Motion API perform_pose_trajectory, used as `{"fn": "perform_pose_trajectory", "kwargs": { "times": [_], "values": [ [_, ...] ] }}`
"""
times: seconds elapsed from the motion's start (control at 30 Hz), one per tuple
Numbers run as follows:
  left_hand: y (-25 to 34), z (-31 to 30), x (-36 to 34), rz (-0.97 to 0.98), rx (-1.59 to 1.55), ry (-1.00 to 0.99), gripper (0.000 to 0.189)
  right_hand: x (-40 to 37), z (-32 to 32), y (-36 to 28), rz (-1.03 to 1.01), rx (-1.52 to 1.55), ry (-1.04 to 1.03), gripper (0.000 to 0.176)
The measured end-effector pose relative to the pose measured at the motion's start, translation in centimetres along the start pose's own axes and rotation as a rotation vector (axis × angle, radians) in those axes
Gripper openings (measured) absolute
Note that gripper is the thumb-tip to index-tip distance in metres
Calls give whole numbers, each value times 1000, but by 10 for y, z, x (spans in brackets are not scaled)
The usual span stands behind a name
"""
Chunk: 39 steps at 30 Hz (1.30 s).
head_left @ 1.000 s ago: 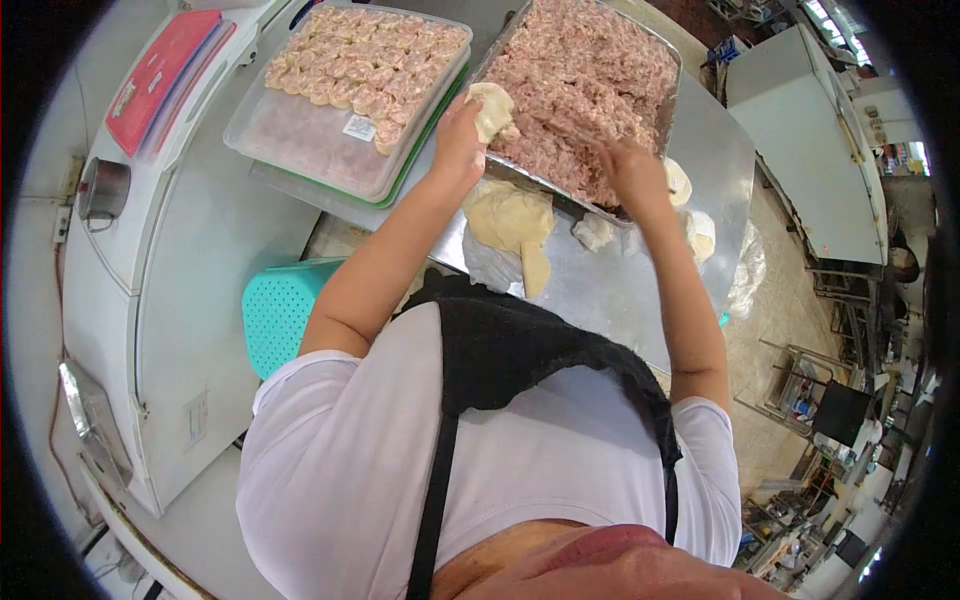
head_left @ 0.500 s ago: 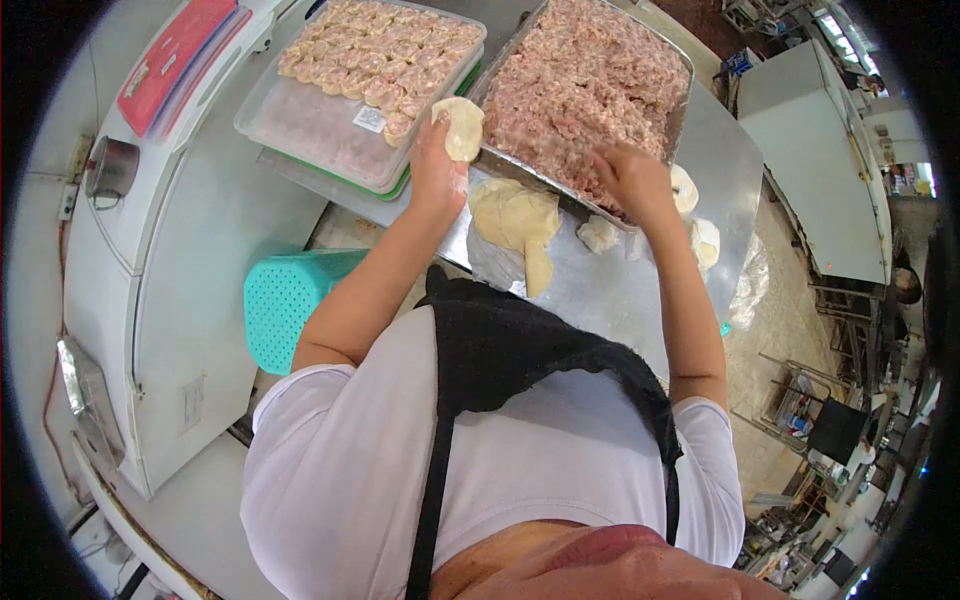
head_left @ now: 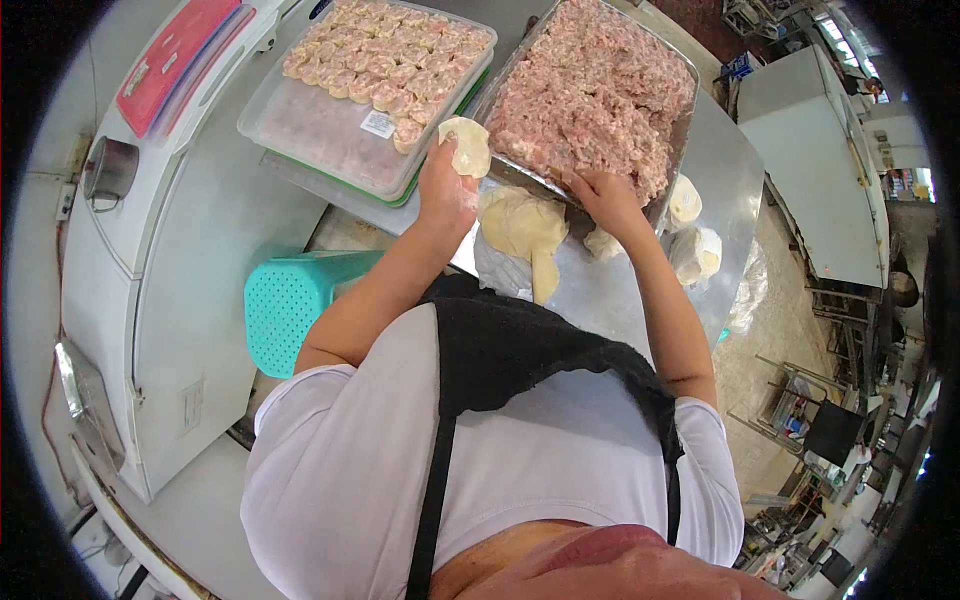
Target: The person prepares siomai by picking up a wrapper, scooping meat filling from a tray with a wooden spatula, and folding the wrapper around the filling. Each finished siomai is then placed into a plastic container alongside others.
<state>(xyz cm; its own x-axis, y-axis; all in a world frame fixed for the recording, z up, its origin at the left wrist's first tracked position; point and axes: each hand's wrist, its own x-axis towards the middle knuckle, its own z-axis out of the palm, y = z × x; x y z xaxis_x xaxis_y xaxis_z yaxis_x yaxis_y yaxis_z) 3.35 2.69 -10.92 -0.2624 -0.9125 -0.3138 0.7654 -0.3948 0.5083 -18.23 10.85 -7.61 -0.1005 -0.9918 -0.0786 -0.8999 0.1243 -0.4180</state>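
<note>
My left hand (head_left: 447, 188) is closed around a round, pale dough wrapper (head_left: 466, 148), which lies over its fingers near the tray's right edge. At the near rim of a metal pan of minced meat (head_left: 595, 95), my right hand (head_left: 607, 203) has its fingers drawn together; whatever they hold is hidden. A stack of wrappers (head_left: 522, 225) rests on plastic between my forearms, one wrapper hanging off its near side. Left of the pan, a lidded-style plastic tray (head_left: 310, 150) carries rows of filled dumplings (head_left: 385, 50), with its near-left part bare.
Pale wrapped bundles (head_left: 693, 254) sit right of my right forearm on the metal table (head_left: 735, 170). A turquoise perforated basket (head_left: 290, 310) stands below the table's left side. A white freezer (head_left: 215, 240) with a metal pot (head_left: 112, 168) on it is at the left.
My right hand has come from over the meat to the pan's near rim, moving left and toward me. My left hand, still with the wrapper, has shifted slightly right and nearer.
</note>
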Motion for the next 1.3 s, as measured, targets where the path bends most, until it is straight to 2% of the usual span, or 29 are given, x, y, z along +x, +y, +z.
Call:
{"fn": "perform_pose_trajectory", "kwargs": {
  "times": [0.07, 0.13, 0.17, 0.2, 0.23, 0.27, 0.3, 0.37, 0.4, 0.43, 0.47, 0.53, 0.6, 0.67, 0.73, 0.8, 0.83, 0.87, 0.9, 0.93, 1.0, 1.03, 1.1, 1.13, 1.2, 1.23, 1.27, 1.3],
  "values": [
    [-3, 6, 9, -18, -7, -23, 29, -7, -8, 0, 32, 113, 7, 37],
    [-8, 25, 14, -146, -128, -118, 30, -12, -17, -7, 139, 322, 134, 30],
    [-12, 41, 12, -154, -119, -111, 34, -11, -18, -7, 143, 320, 139, 30],
    [-13, 55, 10, -161, -118, -117, 34, -10, -19, -8, 60, 394, 212, 30],
    [-15, 67, 10, -199, -183, -158, 42, -9, -19, -8, -24, 466, 286, 30],
    [-16, 80, 10, -239, -247, -199, 51, -9, -17, -9, -17, 463, 295, 30],
    [-14, 96, 8, -230, -205, -187, 68, -10, -14, -10, -71, 341, 323, 31],
    [-14, 93, 19, -277, -232, -161, 73, -14, -21, -2, -156, 117, 319, 31],
    [-14, 90, 29, -311, -262, -128, 78, -19, -35, -2, -155, 115, 327, 31],
    [-25, 73, 47, -287, -224, -143, 81, -28, -55, -8, -80, -72, 212, 29],
    [-26, 75, 45, -290, -216, -150, 81, -37, -71, -15, -1, -253, 95, 27],
    [-27, 85, 27, -250, -158, -173, 80, -47, -77, -19, 38, -307, 93, 27],
    [-29, 104, 14, -282, -122, -150, 76, -48, -64, -13, -112, -252, 283, 28],
    [-32, 111, 7, -290, -102, -183, 69, -52, -68, -2, -137, -249, 267, 27],
    [-34, 111, 7, -267, -94, -177, 64, -65, -109, -24, -5, -490, 129, 29],
    [-39, 111, 6, -261, -60, -168, 56, -71, -109, -23, -39, -466, 179, 32],
    [-42, 117, 3, -262, -56, -167, 56, -70, -99, -18, -141, -387, 254, 29],
    [-45, 124, 0, -245, -53, -92, 53, -69, -91, -11, -245, -308, 327, 26],
    [-47, 128, -3, -224, -52, -16, 51, -67, -89, -5, -239, -244, 304, 22],
    [-48, 127, -5, -215, -55, -14, 51, -70, -92, 3, -249, -244, 304, 22],
    [-44, 123, -8, -353, -253, -106, 45, -75, -103, 18, -344, -22, 394, 20],
    [-44, 123, -11, -345, -251, -107, 45, -79, -108, 24, -351, -19, 396, 20],
    [-43, 125, -23, -184, 203, -608, 51, -87, -117, 34, -108, 381, 392, 28],
    [-42, 128, -29, -181, 204, -605, 51, -90, -124, 39, -111, 383, 390, 28],
    [-39, 138, -40, 300, 989, -702, 62, -96, -141, 43, 132, 461, -28, 33],
    [-43, 140, -37, 781, 1213, -766, 66, -100, -148, 41, 126, 462, -30, 33],
    [-46, 140, -32, 785, 1217, -762, 66, -108, -155, 37, 113, 433, -57, 33],
    [-46, 141, -30, 732, 1216, -876, 62, -114, -158, 35, 101, 404, -83, 34]
  ]
}}
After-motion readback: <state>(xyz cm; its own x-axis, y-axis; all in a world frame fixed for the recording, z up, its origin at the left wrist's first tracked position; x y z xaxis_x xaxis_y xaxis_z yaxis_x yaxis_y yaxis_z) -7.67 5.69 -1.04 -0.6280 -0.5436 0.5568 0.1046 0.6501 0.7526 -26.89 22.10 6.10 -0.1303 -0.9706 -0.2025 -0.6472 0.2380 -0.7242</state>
